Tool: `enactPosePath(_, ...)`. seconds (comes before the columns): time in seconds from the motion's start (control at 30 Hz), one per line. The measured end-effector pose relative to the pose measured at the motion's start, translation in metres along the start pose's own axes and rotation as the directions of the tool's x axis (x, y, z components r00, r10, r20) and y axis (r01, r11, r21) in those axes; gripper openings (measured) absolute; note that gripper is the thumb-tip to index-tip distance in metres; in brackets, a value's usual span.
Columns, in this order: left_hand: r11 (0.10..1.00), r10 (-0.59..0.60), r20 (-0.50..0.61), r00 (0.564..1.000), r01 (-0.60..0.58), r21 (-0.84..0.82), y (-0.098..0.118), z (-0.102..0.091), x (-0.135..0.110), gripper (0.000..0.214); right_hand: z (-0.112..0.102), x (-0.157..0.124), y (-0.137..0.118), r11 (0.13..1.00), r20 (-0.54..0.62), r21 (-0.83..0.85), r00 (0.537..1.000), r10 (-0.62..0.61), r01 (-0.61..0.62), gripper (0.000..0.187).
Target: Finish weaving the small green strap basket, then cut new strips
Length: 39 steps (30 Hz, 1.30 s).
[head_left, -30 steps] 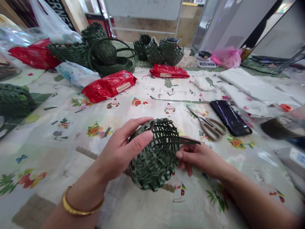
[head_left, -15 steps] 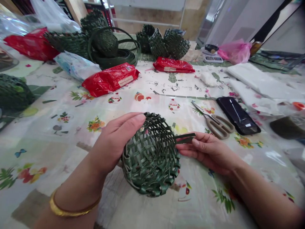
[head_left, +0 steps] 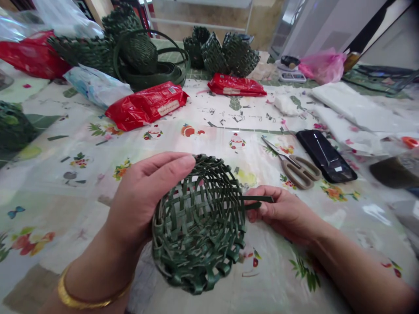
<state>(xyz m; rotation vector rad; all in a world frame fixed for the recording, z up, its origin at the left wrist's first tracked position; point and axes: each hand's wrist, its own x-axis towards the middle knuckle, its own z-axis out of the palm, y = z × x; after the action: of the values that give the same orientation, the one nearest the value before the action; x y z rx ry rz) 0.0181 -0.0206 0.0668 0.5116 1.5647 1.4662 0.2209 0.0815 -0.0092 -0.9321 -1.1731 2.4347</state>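
Observation:
A small woven green basket (head_left: 199, 226) is held above the flowered tablecloth, its open mouth turned toward me. My left hand (head_left: 144, 196) wraps around its left side, fingers curled over the far rim. My right hand (head_left: 281, 211) pinches a loose green strip (head_left: 258, 199) that sticks out from the basket's right rim.
Scissors (head_left: 294, 165) and a black phone (head_left: 325, 156) lie to the right. Red packets (head_left: 147, 104) and a bluish plastic bag (head_left: 94, 87) sit further back. More green woven baskets (head_left: 225, 54) and coiled strips (head_left: 147, 61) crowd the far side. White cloths (head_left: 353, 109) lie at right.
The basket has been turned from bottom-up to mouth toward me and has come nearer. My right hand has moved from under its side to pinching the protruding strip.

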Motion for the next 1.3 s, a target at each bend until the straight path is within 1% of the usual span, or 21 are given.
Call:
enactPosePath(0.07,0.999,0.047,-0.060,0.997,-0.047,0.007,0.001,0.001,-0.003,0.020,0.001,-0.001,-0.001,1.000,0.000,-0.023,1.000,0.006,-0.006,0.026)
enactPosePath(0.1,0.998,0.057,-0.068,0.996,-0.056,0.015,0.001,0.002,-0.005,0.020,0.002,-0.001,-0.001,1.000,0.001,-0.030,1.000,0.003,-0.003,0.027)
enactPosePath(0.17,0.997,0.064,-0.052,0.997,-0.062,0.043,0.000,0.003,-0.006,0.021,0.003,-0.001,-0.002,0.999,0.016,-0.048,1.000,0.002,-0.001,0.028)
enactPosePath(0.27,0.994,0.078,0.024,0.997,-0.079,0.078,-0.001,0.003,-0.006,0.024,0.005,-0.001,-0.004,0.996,0.021,-0.084,0.999,0.032,-0.030,0.028)
enactPosePath(0.43,0.986,0.087,0.122,0.989,-0.103,0.135,-0.005,0.001,-0.005,0.034,0.008,-0.001,-0.005,0.978,-0.044,-0.202,0.998,0.046,-0.054,0.031)
enactPosePath(0.57,0.974,0.053,0.291,0.955,-0.113,0.195,-0.007,-0.001,-0.006,0.045,0.011,-0.002,-0.006,0.961,-0.039,-0.259,0.996,0.086,-0.093,0.033)
enactPosePath(0.67,0.974,0.028,0.352,0.935,-0.104,0.201,-0.007,-0.002,-0.007,0.044,0.013,-0.002,-0.006,0.954,-0.049,-0.282,0.994,0.094,-0.104,0.034)
enactPosePath(0.8,0.970,0.026,0.355,0.935,-0.109,0.215,-0.006,-0.002,-0.006,0.043,0.014,-0.002,-0.006,0.932,-0.074,-0.350,0.995,0.071,-0.092,0.035)
enactPosePath(0.93,0.972,0.036,0.338,0.940,-0.112,0.207,-0.006,-0.001,-0.003,0.040,0.016,-0.003,-0.005,0.905,-0.109,-0.417,0.993,0.042,-0.084,0.030)
enactPosePath(1.0,0.974,0.032,0.330,0.943,-0.104,0.201,-0.006,0.000,-0.003,0.040,0.016,-0.002,-0.005,0.913,-0.115,-0.401,0.993,0.035,-0.079,0.029)
enactPosePath(1.13,0.976,0.023,0.301,0.953,-0.087,0.201,-0.007,0.001,-0.004,0.039,0.011,-0.003,-0.007,0.935,-0.091,-0.343,0.994,0.058,-0.086,0.030)
enactPosePath(1.2,0.970,0.030,0.303,0.953,-0.100,0.220,-0.008,0.000,-0.005,0.041,0.006,-0.004,-0.009,0.929,-0.090,-0.357,0.994,0.068,-0.096,0.029)
enactPosePath(1.3,0.949,0.067,0.338,0.939,-0.165,0.270,-0.008,0.000,-0.006,0.046,-0.001,-0.005,-0.015,0.890,-0.127,-0.436,0.988,0.084,-0.132,0.030)
